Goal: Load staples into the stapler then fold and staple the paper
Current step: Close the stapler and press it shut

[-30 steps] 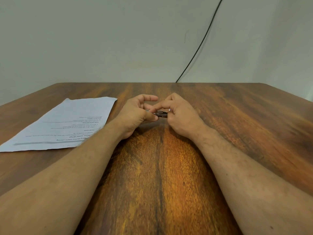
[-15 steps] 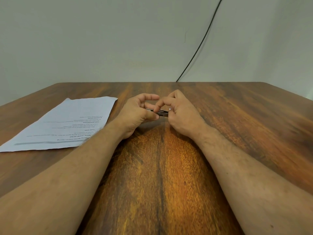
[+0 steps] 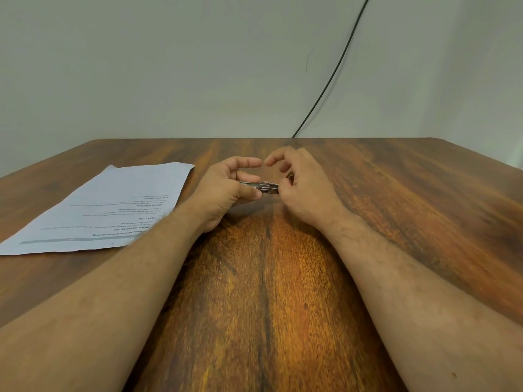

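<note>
Stapler (image 3: 261, 187) spans both hands: left hand (image 3: 226, 190) pinches it, right hand (image 3: 304, 188) grips its end.

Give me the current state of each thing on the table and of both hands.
stapler: small, lying level, held between both hands above the table.
left hand: thumb pinches the stapler's left end.
right hand: grips its right end, index finger lifted.
paper: flat, unfolded, on the table at left.
</note>
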